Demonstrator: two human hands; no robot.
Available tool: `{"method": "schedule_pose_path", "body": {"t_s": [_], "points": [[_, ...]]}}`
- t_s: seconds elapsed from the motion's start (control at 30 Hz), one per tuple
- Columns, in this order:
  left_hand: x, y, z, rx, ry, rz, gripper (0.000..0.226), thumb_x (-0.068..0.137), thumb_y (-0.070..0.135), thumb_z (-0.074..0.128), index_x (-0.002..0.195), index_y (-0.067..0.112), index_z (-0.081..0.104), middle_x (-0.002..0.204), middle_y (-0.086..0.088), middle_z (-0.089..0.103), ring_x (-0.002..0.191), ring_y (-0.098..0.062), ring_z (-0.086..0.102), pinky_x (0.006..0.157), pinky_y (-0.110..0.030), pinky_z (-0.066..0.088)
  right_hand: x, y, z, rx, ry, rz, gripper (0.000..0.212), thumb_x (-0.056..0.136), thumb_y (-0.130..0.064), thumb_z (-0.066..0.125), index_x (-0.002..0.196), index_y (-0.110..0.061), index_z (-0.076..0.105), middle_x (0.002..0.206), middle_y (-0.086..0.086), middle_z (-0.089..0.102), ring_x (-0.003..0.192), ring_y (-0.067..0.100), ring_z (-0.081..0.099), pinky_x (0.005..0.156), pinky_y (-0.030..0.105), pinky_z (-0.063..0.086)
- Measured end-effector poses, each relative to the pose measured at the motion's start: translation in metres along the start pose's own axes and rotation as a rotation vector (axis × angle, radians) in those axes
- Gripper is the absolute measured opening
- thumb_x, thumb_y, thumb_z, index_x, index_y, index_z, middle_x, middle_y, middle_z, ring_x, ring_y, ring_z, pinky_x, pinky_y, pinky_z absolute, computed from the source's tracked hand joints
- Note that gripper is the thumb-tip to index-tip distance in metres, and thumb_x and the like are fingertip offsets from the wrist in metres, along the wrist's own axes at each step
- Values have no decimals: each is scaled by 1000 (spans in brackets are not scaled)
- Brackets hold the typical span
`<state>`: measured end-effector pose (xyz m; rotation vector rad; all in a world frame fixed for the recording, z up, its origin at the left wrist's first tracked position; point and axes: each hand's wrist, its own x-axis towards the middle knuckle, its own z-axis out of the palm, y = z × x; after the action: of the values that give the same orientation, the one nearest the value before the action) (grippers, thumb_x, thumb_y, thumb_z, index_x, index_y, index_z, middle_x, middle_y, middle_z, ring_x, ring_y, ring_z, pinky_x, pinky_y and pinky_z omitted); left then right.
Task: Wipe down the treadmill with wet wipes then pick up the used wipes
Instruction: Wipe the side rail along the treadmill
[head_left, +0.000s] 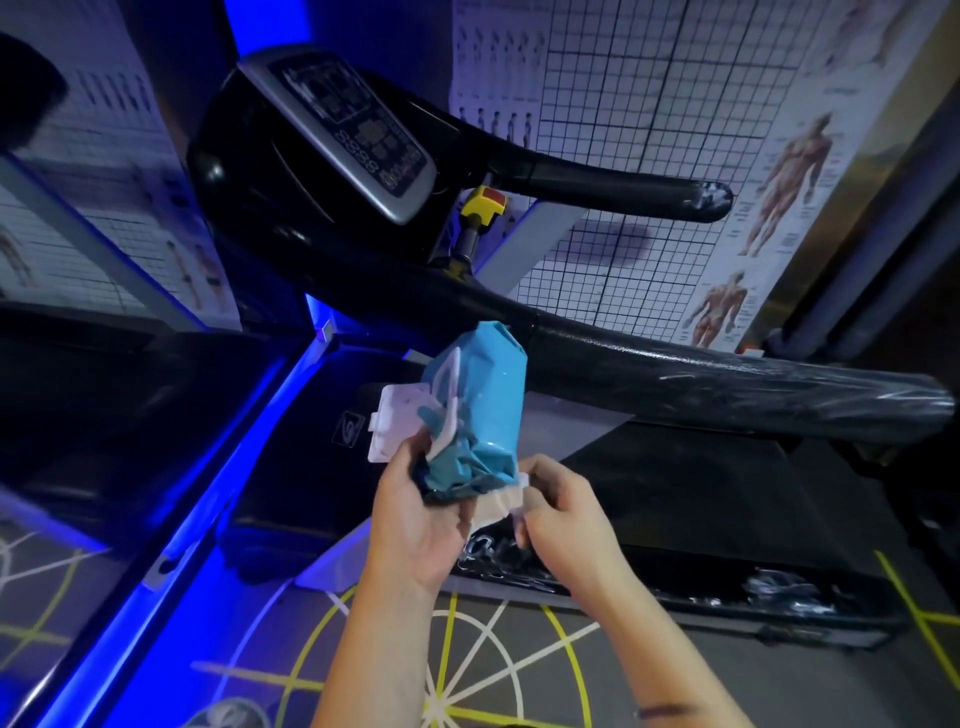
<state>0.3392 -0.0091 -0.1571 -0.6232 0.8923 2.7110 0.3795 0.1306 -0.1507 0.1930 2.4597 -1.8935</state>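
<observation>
One wipe pack in a left hand grip, its white wipe in a right hand pinch.

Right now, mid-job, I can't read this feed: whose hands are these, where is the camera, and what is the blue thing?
There is one view, from a camera worn on a person's head, looking down at their own bare hands; no robot here. The left hand grips a blue wet-wipe pack, its white flip lid open. The right hand pinches a white wipe at the pack's lower end. Behind them is the treadmill: grey console, black handrail, dark belt.
</observation>
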Motion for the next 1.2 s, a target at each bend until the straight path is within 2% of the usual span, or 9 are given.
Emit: {"method": "schedule_pose_path", "body": {"t_s": [0.17,0.33,0.47,0.57,0.73,0.8,0.97,1.1,1.2], "points": [[-7,1,4,189,34,70,31,106,23,55,131,8,65,123,-21,74,112,-37,73,98,-55,57,14,8,0,139,289,84,24,90,3,42,75,-8,58,62,18,63,51,26,56,53,33,41],[-6,7,-2,261,40,112,29,101,20,65,129,15,67,115,-13,78,106,-32,75,92,-51,60,17,-24,-36,53,551,-175,19,83,-2,46,72,-13,58,62,5,56,60,11,44,57,31,30],[-4,-1,3,321,51,125,27,98,18,63,122,10,70,111,-21,76,95,-37,70,90,-51,52,18,-58,-15,-197,391,-439,17,86,-7,53,77,-21,56,64,-4,57,51,5,42,50,24,33],[-7,-8,8,349,71,154,14,97,21,61,98,10,68,82,-14,67,80,-33,59,82,-50,44,29,-54,5,-510,255,-465,11,91,-17,51,89,-22,61,69,-9,59,59,6,48,55,26,38],[-12,-5,5,345,47,154,52,71,70,81,115,44,70,116,1,77,108,-26,74,100,-52,56,30,-51,5,-562,49,-434,21,98,-13,48,90,-23,66,68,-17,57,62,1,53,57,18,35],[-13,-3,2,382,41,200,66,61,64,88,120,42,67,115,1,79,107,-24,76,99,-54,58,30,-51,8,-587,5,-419,23,97,-11,50,92,-25,69,71,-13,63,63,5,59,56,22,42],[-13,0,-2,353,36,223,57,81,24,86,134,28,65,111,0,80,99,-19,78,93,-46,61,31,-56,-6,208,25,-161,24,98,-3,56,103,-16,76,83,4,75,69,14,66,69,30,54],[-11,5,-4,251,41,235,52,85,16,81,134,26,65,111,-2,80,100,-20,78,86,-41,61,27,-48,-22,422,-47,-173,29,89,-4,73,117,-13,73,110,13,74,93,22,69,84,30,56],[-10,8,-5,120,-13,212,55,81,17,79,135,19,65,116,-8,79,103,-23,77,73,-37,64,20,-38,-31,521,-41,-145,40,82,-14,80,121,-13,72,105,9,71,87,18,60,82,27,50]]}}
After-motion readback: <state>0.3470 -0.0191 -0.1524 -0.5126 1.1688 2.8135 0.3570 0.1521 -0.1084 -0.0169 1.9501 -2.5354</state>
